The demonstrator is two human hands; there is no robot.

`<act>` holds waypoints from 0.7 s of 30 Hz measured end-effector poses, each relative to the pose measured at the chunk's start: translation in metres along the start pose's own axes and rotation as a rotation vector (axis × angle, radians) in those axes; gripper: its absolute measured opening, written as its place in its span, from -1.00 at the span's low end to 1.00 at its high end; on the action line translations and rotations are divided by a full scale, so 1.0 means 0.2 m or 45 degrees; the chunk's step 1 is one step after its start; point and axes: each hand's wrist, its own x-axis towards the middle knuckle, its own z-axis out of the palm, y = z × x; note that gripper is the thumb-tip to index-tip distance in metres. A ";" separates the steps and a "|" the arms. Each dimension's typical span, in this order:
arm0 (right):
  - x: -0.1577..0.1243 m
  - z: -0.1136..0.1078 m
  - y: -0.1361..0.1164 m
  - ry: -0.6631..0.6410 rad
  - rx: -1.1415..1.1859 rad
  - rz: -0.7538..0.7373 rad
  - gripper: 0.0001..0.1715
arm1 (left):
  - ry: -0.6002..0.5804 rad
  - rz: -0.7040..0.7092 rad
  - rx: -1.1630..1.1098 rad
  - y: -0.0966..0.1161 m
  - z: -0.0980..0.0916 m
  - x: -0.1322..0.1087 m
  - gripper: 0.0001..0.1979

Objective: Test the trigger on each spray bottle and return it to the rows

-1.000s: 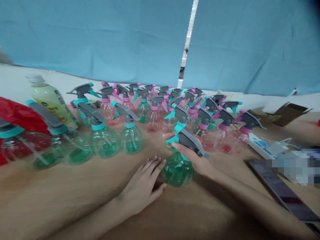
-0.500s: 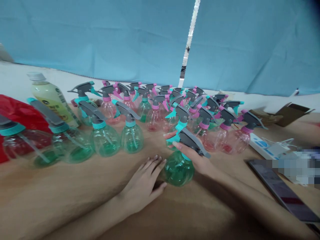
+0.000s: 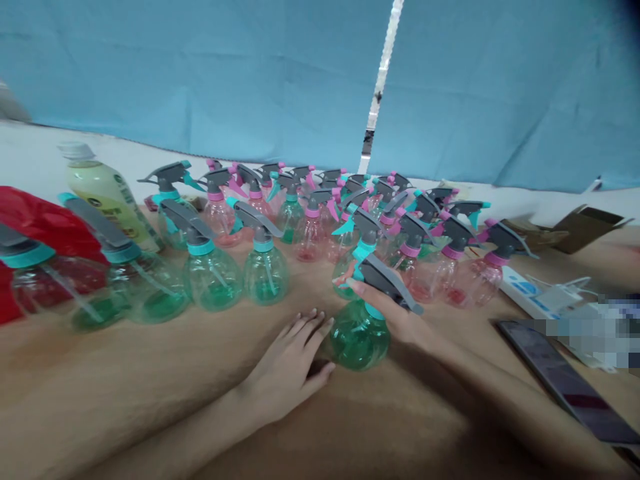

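Note:
My right hand point(image 3: 387, 303) is wrapped around the neck and grey spray head of a green spray bottle point(image 3: 359, 337), fingers at its turquoise trigger. Green liquid shows in the round clear body, which is slightly tilted. Just left of that bottle, my left hand point(image 3: 287, 360) lies palm down on the wooden table point(image 3: 165, 393), fingers spread and holding nothing. Whether its fingertips touch the bottle I cannot tell. Beyond my hands stand several more spray bottles, among them a green one point(image 3: 267, 277) and a pink one point(image 3: 484, 280).
At the left are a drink bottle point(image 3: 107, 193) with a white cap and a red plastic bag point(image 3: 45, 220). On the right lie a dark phone or tablet point(image 3: 560, 380), a white power strip point(image 3: 530, 293) and an opened cardboard box point(image 3: 587, 227). A blue cloth point(image 3: 250, 80) hangs behind.
Less of the turquoise trigger shows past my right fingers now. The held bottle and my left hand stay in nearly the same place; the view shifts slightly.

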 end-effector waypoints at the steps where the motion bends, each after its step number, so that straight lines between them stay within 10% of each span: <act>1: 0.00 0.00 0.00 0.014 -0.025 0.002 -0.81 | 0.005 0.000 -0.008 0.00 0.00 0.00 -0.47; 21: -0.02 0.00 0.01 -0.044 0.063 0.005 -0.71 | -0.005 0.003 0.010 0.01 -0.01 0.00 -0.48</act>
